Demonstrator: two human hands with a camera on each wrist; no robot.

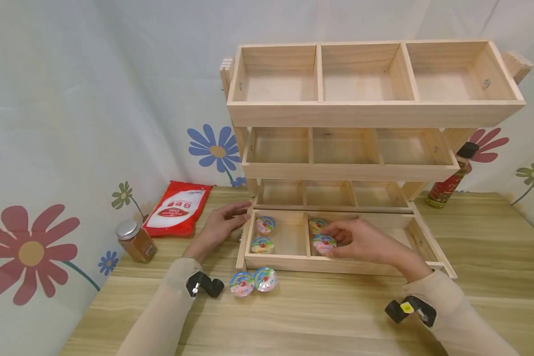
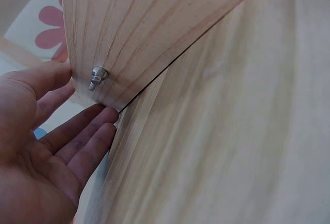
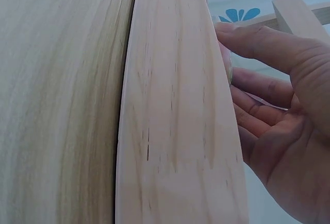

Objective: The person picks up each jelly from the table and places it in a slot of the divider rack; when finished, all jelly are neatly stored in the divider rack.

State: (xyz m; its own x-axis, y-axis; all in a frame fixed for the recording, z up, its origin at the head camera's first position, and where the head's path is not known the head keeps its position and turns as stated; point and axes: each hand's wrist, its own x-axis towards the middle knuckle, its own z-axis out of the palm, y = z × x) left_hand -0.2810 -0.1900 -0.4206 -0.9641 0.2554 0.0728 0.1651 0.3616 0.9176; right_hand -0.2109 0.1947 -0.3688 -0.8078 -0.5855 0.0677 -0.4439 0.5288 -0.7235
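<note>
My right hand (image 1: 365,241) pinches a jelly cup (image 1: 323,243) with a pink, blue-edged lid, low in the middle compartment of the wooden rack's bottom tray (image 1: 285,261). Another jelly cup (image 1: 317,225) lies just behind it. In the right wrist view the tray's front board (image 3: 175,100) hides most of the held cup. My left hand (image 1: 218,225) rests its fingertips against the tray's left side, near a metal bolt (image 2: 98,74) in the left wrist view. Two jelly cups (image 1: 265,225) sit in the left compartment. Two more jelly cups (image 1: 265,279) lie on the table before the rack.
Three upper tiers (image 1: 374,114) of divided trays rise above the bottom tray. On the left are a red-and-white bag (image 1: 178,207) and a spice jar (image 1: 135,241) with a silver lid. A dark-capped bottle (image 1: 451,178) stands behind the rack's right side.
</note>
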